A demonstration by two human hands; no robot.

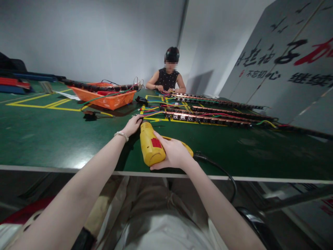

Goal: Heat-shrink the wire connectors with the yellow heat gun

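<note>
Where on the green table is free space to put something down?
Bare green lies left of the left hand, before the orange basket, and right of the yellow drill, near the edge. It is crowded ahead, around the power strips and wires.

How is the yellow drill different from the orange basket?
The yellow drill is gripped by the right hand near the table edge; the orange basket sits farther back, untouched. The drill is solid; the basket is open and holds strips and wires. Both rest on the green table.

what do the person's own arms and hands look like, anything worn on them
Both forearms are bare, with no sleeves or gloves in view. The left hand has a thin pale beaded bracelet at the wrist. The right hand shows no ring, watch or band.
</note>
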